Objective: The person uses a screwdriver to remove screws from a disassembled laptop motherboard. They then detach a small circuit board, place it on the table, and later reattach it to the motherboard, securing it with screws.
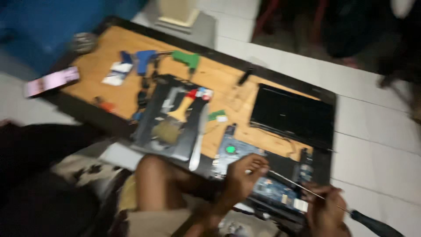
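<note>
A blue circuit board (237, 151) with a green round part lies in an opened laptop base at the near edge of a wooden board (228, 83). My left hand (243, 175) rests on it with the fingers bent down onto its near edge. My right hand (324, 210) grips a long screwdriver (372, 224) with a dark handle. Its thin shaft runs up and left towards the circuit board, close to my left fingers. The picture is blurred, so fine parts cannot be made out.
A black laptop screen panel (291, 114) lies at the right of the wooden board. A dark tray (151, 127) holds a tan-handled brush (177, 115). Blue (144, 59) and green (186, 58) tools lie at the far side, a phone (52, 81) at the left. White floor tiles (377, 145) surround it.
</note>
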